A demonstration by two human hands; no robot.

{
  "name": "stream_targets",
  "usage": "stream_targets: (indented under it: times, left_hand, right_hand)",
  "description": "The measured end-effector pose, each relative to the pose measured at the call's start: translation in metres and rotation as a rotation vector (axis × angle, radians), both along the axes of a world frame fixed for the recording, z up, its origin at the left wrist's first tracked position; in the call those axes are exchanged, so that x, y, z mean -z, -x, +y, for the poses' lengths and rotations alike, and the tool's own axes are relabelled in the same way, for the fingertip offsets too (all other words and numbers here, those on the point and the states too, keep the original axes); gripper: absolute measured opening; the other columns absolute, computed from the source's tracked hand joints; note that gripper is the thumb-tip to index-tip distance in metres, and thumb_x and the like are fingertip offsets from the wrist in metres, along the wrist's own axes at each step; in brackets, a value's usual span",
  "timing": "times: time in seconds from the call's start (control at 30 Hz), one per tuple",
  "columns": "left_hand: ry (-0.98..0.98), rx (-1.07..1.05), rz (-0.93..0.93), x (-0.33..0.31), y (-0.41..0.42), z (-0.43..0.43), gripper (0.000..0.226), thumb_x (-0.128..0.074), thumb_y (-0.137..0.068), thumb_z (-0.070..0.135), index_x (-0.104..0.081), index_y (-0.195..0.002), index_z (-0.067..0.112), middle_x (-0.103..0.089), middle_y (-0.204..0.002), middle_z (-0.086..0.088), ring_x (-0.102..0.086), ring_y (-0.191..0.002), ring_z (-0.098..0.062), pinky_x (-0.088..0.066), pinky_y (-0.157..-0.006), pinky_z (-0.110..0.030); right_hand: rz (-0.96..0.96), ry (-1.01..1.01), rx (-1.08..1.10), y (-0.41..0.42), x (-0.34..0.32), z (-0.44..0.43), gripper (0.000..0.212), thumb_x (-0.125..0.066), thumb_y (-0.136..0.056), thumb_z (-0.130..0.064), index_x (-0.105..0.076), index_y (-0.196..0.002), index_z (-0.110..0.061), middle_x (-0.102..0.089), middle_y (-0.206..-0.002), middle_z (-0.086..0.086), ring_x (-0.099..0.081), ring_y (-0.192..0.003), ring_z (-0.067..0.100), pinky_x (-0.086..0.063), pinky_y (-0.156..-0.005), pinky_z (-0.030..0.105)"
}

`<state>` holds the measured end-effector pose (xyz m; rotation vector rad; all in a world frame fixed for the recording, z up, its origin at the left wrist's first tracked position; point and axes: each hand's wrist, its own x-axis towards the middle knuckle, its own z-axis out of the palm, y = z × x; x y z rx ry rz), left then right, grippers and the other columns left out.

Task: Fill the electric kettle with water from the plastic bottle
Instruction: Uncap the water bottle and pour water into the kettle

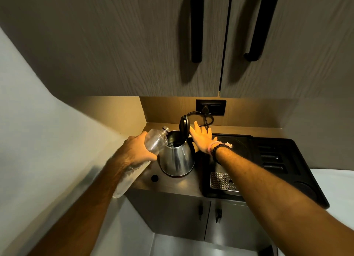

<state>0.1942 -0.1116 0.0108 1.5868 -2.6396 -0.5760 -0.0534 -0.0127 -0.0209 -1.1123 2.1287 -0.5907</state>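
Observation:
A steel electric kettle (177, 158) stands on the small counter (172, 185), its black lid (184, 126) swung up and open. My left hand (137, 150) grips a clear plastic bottle (156, 141) around its middle, tilted with the uncapped neck pointing up and right at the kettle's left rim. The bottle's bottom end sticks out below my wrist. My right hand (201, 137) is spread flat with fingers apart, just right of the raised lid, holding nothing.
A black tray (277, 160) with a perforated metal drip plate (222, 181) lies right of the kettle. A black bottle cap (154, 178) rests on the counter in front. The kettle's cord runs to a wall socket (210, 107). Cabinets hang overhead.

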Motion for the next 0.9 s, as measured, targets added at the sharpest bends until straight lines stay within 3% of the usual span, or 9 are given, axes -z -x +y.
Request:
stream_targets:
  times: [0.2,0.37,0.67,0.9]
  left_hand:
    - [0.024,0.04,-0.198,-0.01,0.004,0.004,0.086,-0.082,-0.045,0.055,-0.047,-0.118,0.028,-0.062,-0.108,0.001,-0.061,-0.094,-0.023,-0.056,-0.079,-0.04]
    - [0.093,0.057,-0.258,-0.017,0.007,0.007,0.081,-0.079,-0.041,0.054,-0.05,-0.112,0.028,-0.057,-0.096,0.002,-0.058,-0.087,-0.022,-0.051,-0.072,-0.036]
    - [0.092,0.086,-0.331,-0.019,0.014,0.012,0.083,-0.077,-0.038,0.056,-0.048,-0.109,0.027,-0.055,-0.096,0.002,-0.056,-0.088,-0.021,-0.052,-0.072,-0.037]
    - [0.072,0.065,-0.302,-0.016,0.012,0.013,0.092,-0.077,-0.04,0.059,-0.05,-0.12,0.025,-0.062,-0.109,-0.001,-0.056,-0.09,-0.021,-0.055,-0.08,-0.04]
  right_hand:
    - [-0.004,-0.005,-0.008,0.0,0.0,0.0,0.097,-0.011,-0.077,-0.087,0.005,-0.159,-0.038,0.005,-0.17,0.009,0.017,-0.154,0.035,0.011,-0.117,0.067]
    - [0.004,-0.008,-0.008,0.001,0.003,0.0,0.085,-0.012,-0.087,-0.083,0.005,-0.158,-0.04,0.006,-0.17,0.008,0.017,-0.154,0.034,0.012,-0.117,0.066]
    - [0.009,-0.011,-0.007,0.002,0.005,0.0,0.087,-0.011,-0.085,-0.084,0.005,-0.158,-0.04,0.007,-0.17,0.008,0.017,-0.154,0.035,0.011,-0.117,0.067]
    - [0.004,-0.005,-0.002,0.002,0.004,0.0,0.084,-0.012,-0.087,-0.082,0.004,-0.158,-0.039,0.006,-0.17,0.008,0.017,-0.154,0.035,0.012,-0.118,0.066]
